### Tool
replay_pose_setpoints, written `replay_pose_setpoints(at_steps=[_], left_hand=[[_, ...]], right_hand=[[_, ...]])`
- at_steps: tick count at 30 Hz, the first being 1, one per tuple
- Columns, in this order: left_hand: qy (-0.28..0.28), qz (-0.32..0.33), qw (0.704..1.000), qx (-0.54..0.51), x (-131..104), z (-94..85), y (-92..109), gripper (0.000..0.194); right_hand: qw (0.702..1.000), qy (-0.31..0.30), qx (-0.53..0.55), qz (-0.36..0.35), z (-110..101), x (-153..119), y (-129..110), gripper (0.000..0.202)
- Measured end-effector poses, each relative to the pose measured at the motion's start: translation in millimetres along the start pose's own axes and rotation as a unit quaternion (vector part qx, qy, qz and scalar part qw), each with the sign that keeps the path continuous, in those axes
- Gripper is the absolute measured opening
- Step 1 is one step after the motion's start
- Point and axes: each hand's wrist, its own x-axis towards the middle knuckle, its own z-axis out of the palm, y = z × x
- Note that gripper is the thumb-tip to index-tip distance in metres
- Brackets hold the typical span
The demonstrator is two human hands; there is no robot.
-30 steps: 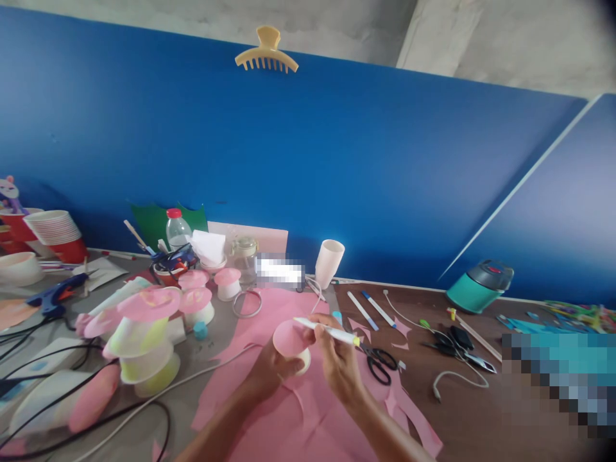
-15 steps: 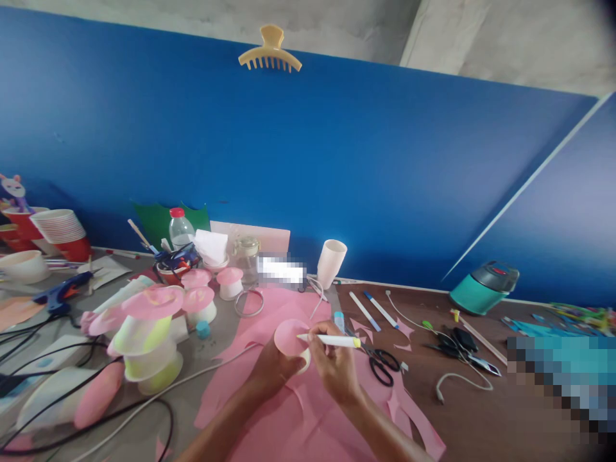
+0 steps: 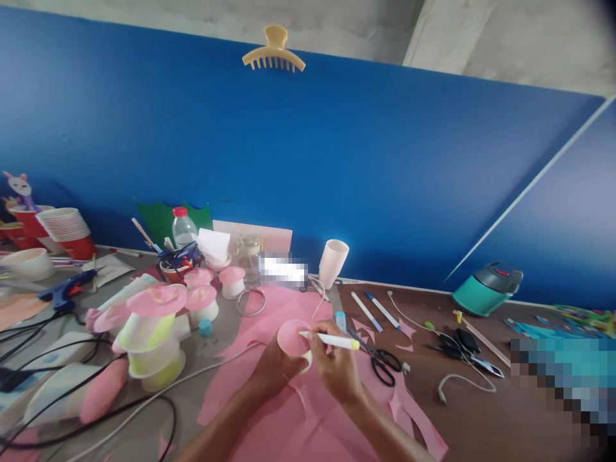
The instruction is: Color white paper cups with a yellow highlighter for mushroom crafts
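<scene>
My left hand (image 3: pixel 276 367) is wrapped round a small paper cup (image 3: pixel 306 364) whose round pink top (image 3: pixel 292 336) faces up toward me. In my right hand (image 3: pixel 334 366) is a white marker (image 3: pixel 335 340) with a yellow end; its tip rests on or just above the pink top, I cannot tell which. Both hands are over a large sheet of pink paper (image 3: pixel 269 423). Just right of my right hand lie black-handled scissors (image 3: pixel 384 367), their blades pointing up and left. A light-blue-capped tube (image 3: pixel 341 319) lies behind the marker.
Pink-topped cups (image 3: pixel 233 281) and cup shapes (image 3: pixel 156 340) crowd the left side, with a blue glue gun (image 3: pixel 65 292) and cables. Two markers (image 3: pixel 382 311) lie to the right, near a teal container (image 3: pixel 488 290). A white cup (image 3: pixel 333 263) stands by the blue partition (image 3: pixel 308 147).
The view has shifted slightly, so everything sits a little further right. The marker tip stays at the pink top, with its angle slightly changed. Both holds are unchanged.
</scene>
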Motion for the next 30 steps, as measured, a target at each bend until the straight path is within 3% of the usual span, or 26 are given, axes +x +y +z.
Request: replay_pose_setpoints(at_steps=[7, 13, 30], left_hand=[[-0.004, 0.001, 0.999, -0.032, -1.7, -1.8, -5.3, 0.039], [-0.009, 0.002, 1.0, -0.026, -1.8, -2.2, -5.5, 0.042], [-0.014, 0.012, 1.0, -0.002, -0.5, 0.0, -0.4, 0.039]], right_hand=[[0.999, -0.032, 0.015, 0.022, -3.9, 2.3, -2.5, 0.015], [1.0, 0.006, 0.016, 0.023, -4.4, 4.8, -7.0, 0.015], [1.0, -0.015, 0.0, 0.025, -1.7, 2.3, -2.0, 0.016]])
